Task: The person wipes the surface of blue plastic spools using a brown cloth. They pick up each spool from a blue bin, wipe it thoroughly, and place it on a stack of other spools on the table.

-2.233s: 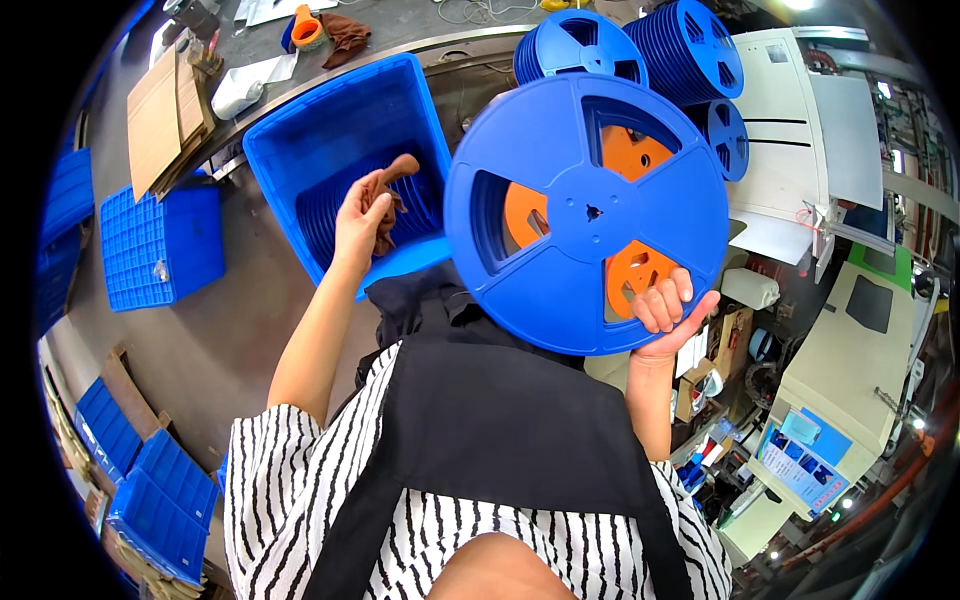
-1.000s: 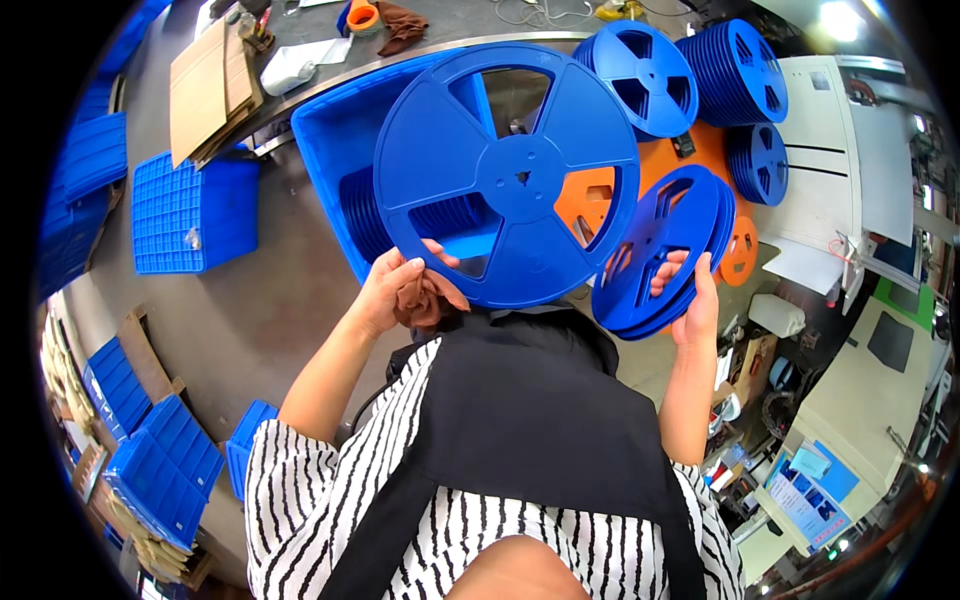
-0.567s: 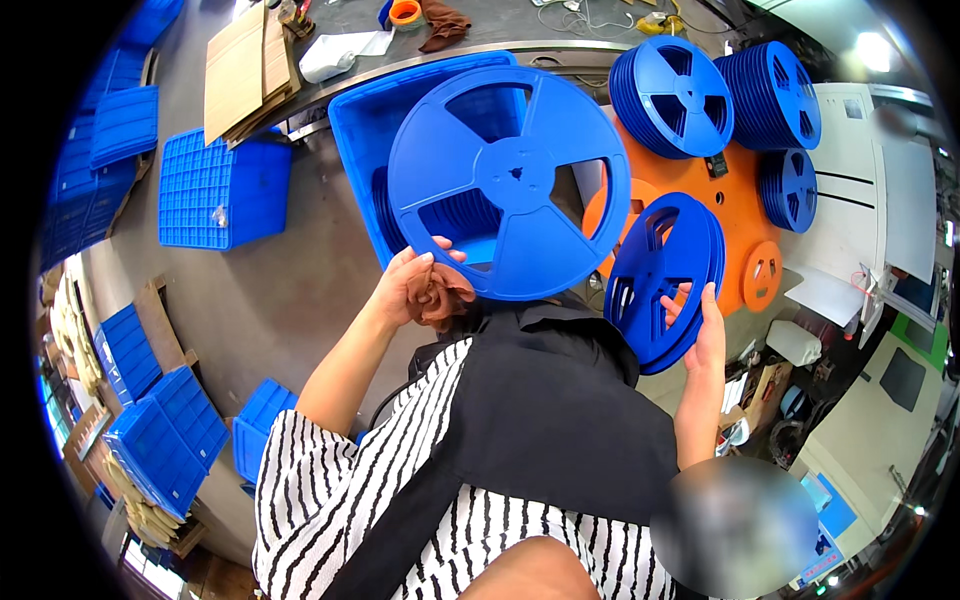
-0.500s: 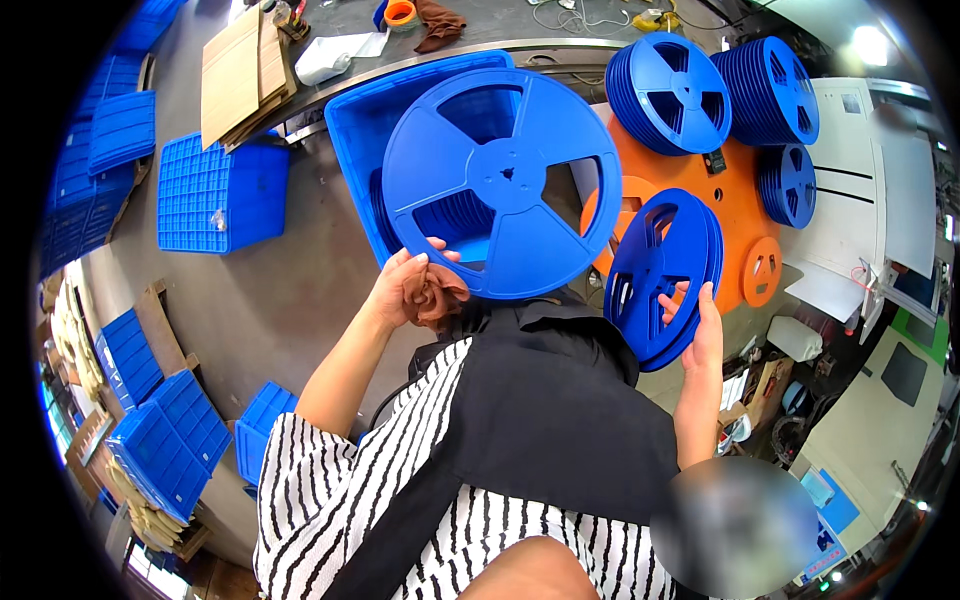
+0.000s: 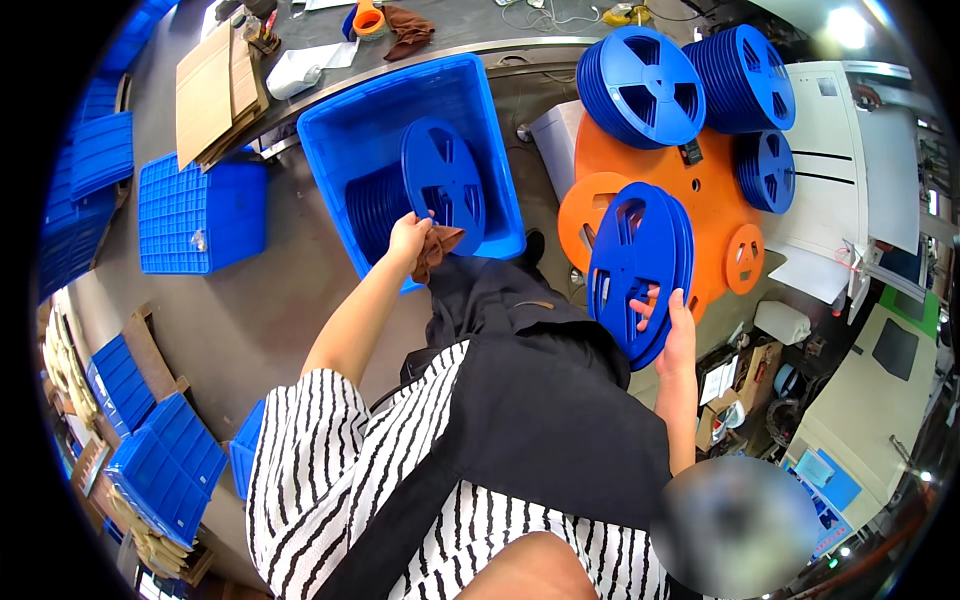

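Observation:
In the large blue bin ahead of me, a row of blue plastic reels stands on edge. At the right end of that row is a blue reel facing me, its spoked disc tilted. My left hand is closed on a brown cloth at this reel's lower rim; whether the fingers also grip the reel, I cannot tell. On the right, my right hand holds a few blue reels together upright, its fingers through an opening and its thumb on the outer edge.
An orange round-topped stand at the right bears stacks of blue reels. Along the back runs a grey table with a tape roll, cloth and cardboard. More blue bins stand at the left; white machinery is at the far right.
The large reel that my left hand held up in front of me has gone down into the bin, against the row. My right hand still holds its reels.

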Demonstrator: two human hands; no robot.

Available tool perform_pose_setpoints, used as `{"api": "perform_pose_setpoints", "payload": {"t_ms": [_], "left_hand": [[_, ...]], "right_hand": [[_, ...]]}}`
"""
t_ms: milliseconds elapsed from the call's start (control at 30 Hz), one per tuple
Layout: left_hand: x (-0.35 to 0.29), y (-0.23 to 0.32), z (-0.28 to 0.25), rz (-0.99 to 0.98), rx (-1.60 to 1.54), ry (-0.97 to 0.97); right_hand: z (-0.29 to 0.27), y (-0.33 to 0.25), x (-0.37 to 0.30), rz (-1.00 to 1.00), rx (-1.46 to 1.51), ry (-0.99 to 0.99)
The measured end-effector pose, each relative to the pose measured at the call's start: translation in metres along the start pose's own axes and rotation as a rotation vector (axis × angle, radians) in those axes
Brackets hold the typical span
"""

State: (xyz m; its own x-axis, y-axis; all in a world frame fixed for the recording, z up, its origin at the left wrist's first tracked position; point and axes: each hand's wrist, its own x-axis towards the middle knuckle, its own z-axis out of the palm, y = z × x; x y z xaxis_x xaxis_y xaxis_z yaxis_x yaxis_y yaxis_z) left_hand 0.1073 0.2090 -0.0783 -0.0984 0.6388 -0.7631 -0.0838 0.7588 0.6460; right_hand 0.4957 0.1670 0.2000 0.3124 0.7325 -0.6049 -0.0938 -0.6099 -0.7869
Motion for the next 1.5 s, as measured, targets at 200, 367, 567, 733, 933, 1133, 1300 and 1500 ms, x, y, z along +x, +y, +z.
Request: {"api": "perform_pose_setpoints", "payload": {"t_ms": [200, 367, 567, 733, 933, 1133, 1300, 1500], "left_hand": [[0.009, 0.027, 0.044, -0.171, 0.040, -0.174], [0.004, -0.010, 0.021, 0.208, -0.289, -0.311], [-0.043, 0.048, 0.023, 0.242, -0.444, -0.355], [-0.133, 0.140, 0.055, 0.470, -0.107, -0.088], [-0.157, 0.160, 0.111, 1.282, 0.590, 0.037], [-0.163, 0.143, 0.136, 1.432, 0.635, -0.108], [-0.097, 0.118, 0.071, 1.315, 0.581, 0.170], [-0.148, 0.131, 0.025, 1.265, 0.840, -0.177]], "right_hand": [[-0.001, -0.010, 0.000, -0.048, 0.018, -0.004], [-0.008, -0.014, 0.028, -0.104, 0.238, -0.082], [-0.001, -0.036, 0.033, -0.190, 0.682, -0.022], [0.013, -0.034, 0.033, -0.056, 0.851, -0.158], [0.042, -0.020, 0.021, 0.081, 0.829, -0.409], [0.056, -0.020, 0.006, 0.053, 0.754, -0.633], [0.048, -0.025, -0.004, -0.011, 0.722, -0.578], [0.034, -0.049, 0.008, 0.025, 0.837, -0.289]]}}
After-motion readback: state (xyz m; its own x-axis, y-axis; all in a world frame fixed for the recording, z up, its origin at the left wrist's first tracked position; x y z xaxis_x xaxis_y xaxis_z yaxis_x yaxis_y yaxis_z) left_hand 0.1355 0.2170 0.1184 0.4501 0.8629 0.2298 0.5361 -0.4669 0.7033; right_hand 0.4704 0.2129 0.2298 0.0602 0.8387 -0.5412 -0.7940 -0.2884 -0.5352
